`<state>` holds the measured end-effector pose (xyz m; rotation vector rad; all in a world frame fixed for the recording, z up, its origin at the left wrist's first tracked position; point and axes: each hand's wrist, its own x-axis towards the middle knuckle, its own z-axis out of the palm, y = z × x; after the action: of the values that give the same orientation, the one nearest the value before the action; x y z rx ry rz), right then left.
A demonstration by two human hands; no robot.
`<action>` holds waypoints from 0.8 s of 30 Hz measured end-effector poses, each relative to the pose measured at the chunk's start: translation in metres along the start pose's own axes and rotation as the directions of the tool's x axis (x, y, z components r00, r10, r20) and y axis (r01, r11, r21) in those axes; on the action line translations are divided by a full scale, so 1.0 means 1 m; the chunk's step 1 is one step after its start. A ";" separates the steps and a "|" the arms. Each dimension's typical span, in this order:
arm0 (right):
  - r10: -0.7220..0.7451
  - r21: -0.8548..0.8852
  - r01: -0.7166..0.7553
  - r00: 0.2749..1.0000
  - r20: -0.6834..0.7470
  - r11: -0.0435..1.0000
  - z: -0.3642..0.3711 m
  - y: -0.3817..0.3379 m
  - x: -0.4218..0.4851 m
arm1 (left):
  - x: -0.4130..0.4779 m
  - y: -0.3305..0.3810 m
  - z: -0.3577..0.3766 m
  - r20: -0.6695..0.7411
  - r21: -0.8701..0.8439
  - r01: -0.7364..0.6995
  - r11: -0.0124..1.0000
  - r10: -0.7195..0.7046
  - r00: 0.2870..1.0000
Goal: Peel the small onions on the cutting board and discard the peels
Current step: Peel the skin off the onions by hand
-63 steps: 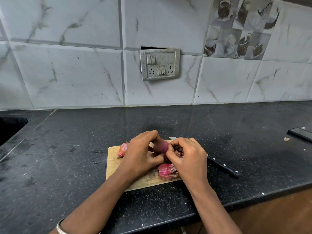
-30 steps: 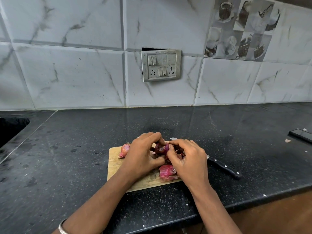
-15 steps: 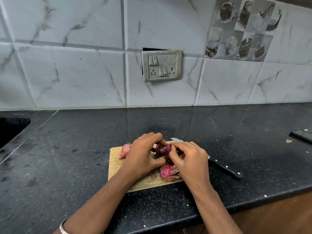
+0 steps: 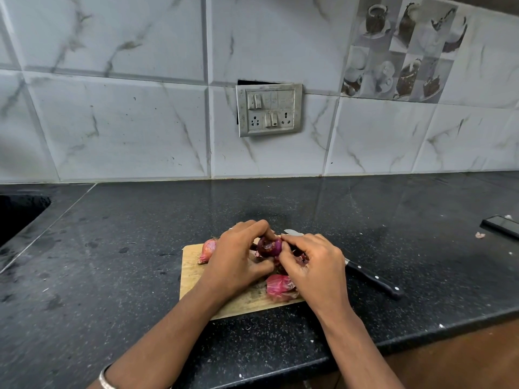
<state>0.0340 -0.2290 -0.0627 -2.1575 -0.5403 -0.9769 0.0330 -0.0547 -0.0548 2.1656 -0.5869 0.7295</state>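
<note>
A small purple onion point(image 4: 269, 247) is held just above the wooden cutting board point(image 4: 193, 272). My left hand point(image 4: 238, 259) grips it from the left with curled fingers and thumb. My right hand point(image 4: 311, 265) pinches at its right side, fingertips on the skin. Another unpeeled onion point(image 4: 207, 250) lies on the board's far left corner. A pink heap of peels point(image 4: 279, 287) sits on the board's near right part, below my right hand. More onion bits under my hands are mostly hidden.
A black-handled knife point(image 4: 370, 279) lies on the black counter point(image 4: 112, 262) right of the board, blade under my right hand. A dark phone point(image 4: 501, 226) rests at the far right with a peel scrap point(image 4: 479, 235) beside it. A sink opening point(image 4: 16, 217) is at the far left.
The onion has been turned between my fingers and shows darker purple skin now. Both hands stay in nearly the same place over the board.
</note>
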 end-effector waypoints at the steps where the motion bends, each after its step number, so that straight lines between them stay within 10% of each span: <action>1: -0.003 -0.004 0.003 1.000 0.000 1.000 0.000 0.000 0.000 | 0.000 0.000 0.000 0.002 0.002 0.001 1.000 -0.001 1.000; 24: -0.047 -0.159 0.041 0.998 -0.039 0.987 0.005 0.004 0.002 | 0.001 0.001 0.000 -0.008 -0.012 0.002 1.000 -0.002 1.000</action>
<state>0.0402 -0.2272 -0.0651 -2.2664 -0.5070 -1.1209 0.0328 -0.0555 -0.0541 2.1513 -0.5829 0.7317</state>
